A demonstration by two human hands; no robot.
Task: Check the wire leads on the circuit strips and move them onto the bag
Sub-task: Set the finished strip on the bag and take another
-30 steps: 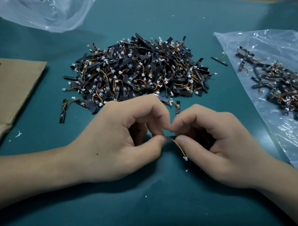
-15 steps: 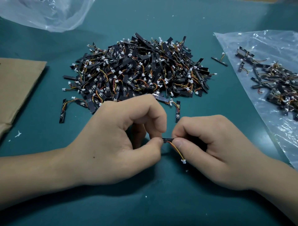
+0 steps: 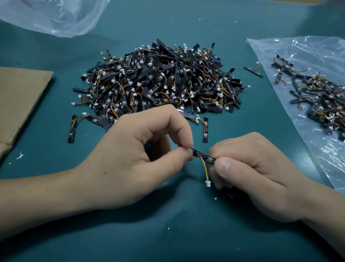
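Teal desk seen from above, under soft, even light

The desk (image 3: 168, 243) has a smooth blue-green top that fills the view from edge to edge. A flat sheet of brown cardboard (image 3: 20, 97) lies on its left side, creased at the near end and running out of view. At the far left a crumpled sheet of clear plastic (image 3: 56, 16) catches pale highlights. Small white crumbs dot the surface: one larger fleck (image 3: 19, 155) lies just beside the cardboard's near edge, with finer specks toward the near middle. A thin tan strip (image 3: 291, 1) shows at the far right edge, too little of it to identify. The near part of the top carries broad, soft-edged shadows and a faint sheen.
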